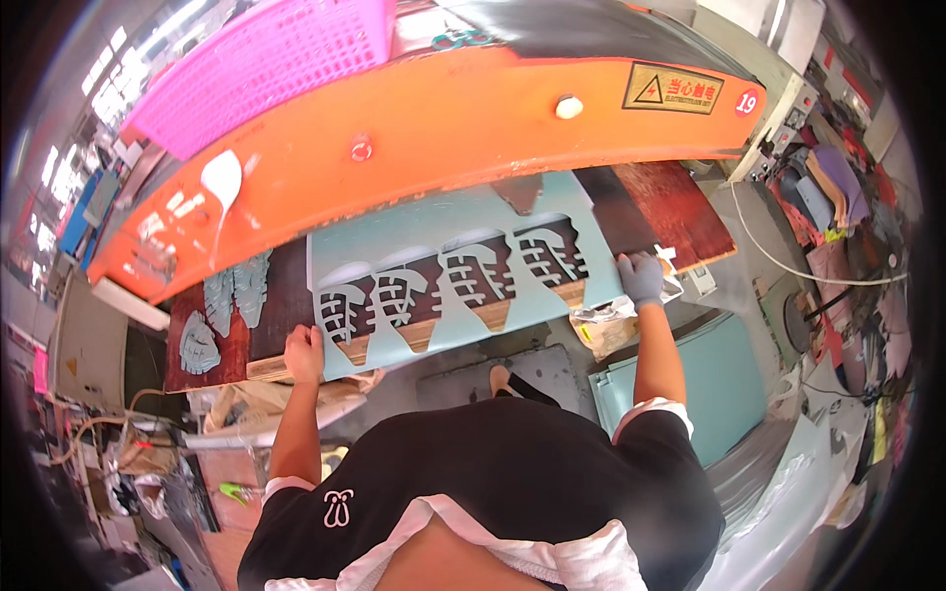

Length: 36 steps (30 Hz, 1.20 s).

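Observation:
A pale blue-green sheet (414, 225) with several cut-out openings lies across the dark and red work board (690, 207). Thin ribs of the sheet cross the openings, and the board shows through. My left hand (304, 353), bare, has its fingers closed at the sheet's near left edge. At the right edge, my right hand (641, 278), in a grey glove, grips the sheet with its fingers bent; the fingertips are partly hidden. Slotted blue-green cut pieces (236, 293) lie on the board's left end, with another small pile of pieces (199, 347) nearer me.
An orange machine beam (453, 123) spans the far side above the board. On it stands a pink plastic basket (271, 74) at the left. A stack of blue-green sheets (700, 384) lies low at my right. Beside my right hand is a crumpled wrapped bundle (603, 330).

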Each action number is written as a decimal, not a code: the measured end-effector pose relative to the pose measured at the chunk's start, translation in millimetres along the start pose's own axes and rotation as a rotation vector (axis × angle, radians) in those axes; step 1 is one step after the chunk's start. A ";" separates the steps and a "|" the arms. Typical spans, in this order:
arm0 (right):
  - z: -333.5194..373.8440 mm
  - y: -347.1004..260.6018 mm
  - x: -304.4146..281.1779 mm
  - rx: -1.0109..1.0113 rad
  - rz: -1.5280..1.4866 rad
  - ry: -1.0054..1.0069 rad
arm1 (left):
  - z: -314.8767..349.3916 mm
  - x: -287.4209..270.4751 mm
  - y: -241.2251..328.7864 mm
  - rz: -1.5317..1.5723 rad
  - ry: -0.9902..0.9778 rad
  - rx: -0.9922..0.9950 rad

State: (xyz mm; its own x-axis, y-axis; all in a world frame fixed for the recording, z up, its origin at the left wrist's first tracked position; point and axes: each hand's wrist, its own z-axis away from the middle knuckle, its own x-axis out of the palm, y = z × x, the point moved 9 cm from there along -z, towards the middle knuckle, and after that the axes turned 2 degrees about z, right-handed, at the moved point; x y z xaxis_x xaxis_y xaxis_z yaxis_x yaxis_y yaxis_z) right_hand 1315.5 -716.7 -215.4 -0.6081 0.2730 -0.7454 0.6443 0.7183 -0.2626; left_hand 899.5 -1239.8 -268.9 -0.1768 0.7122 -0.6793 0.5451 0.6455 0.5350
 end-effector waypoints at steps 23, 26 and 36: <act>86.6 -137.1 -17.0 0.188 -0.141 -0.402 | 290.9 -137.9 1.1 0.043 0.035 0.083; 85.2 -98.0 -27.1 0.273 -0.954 -0.340 | 293.2 -137.8 0.4 0.036 0.038 0.094; 131.8 69.8 -105.2 0.391 0.094 -0.280 | 293.6 -135.4 -6.2 0.020 0.030 0.059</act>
State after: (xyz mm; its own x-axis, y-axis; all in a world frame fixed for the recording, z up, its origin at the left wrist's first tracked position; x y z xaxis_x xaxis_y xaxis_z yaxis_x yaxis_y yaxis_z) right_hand 1485.5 -779.5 -236.1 -0.4257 0.1044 -0.8988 0.8487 0.3905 -0.3566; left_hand 1160.7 -1421.3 -327.7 -0.1889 0.7334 -0.6530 0.5960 0.6141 0.5174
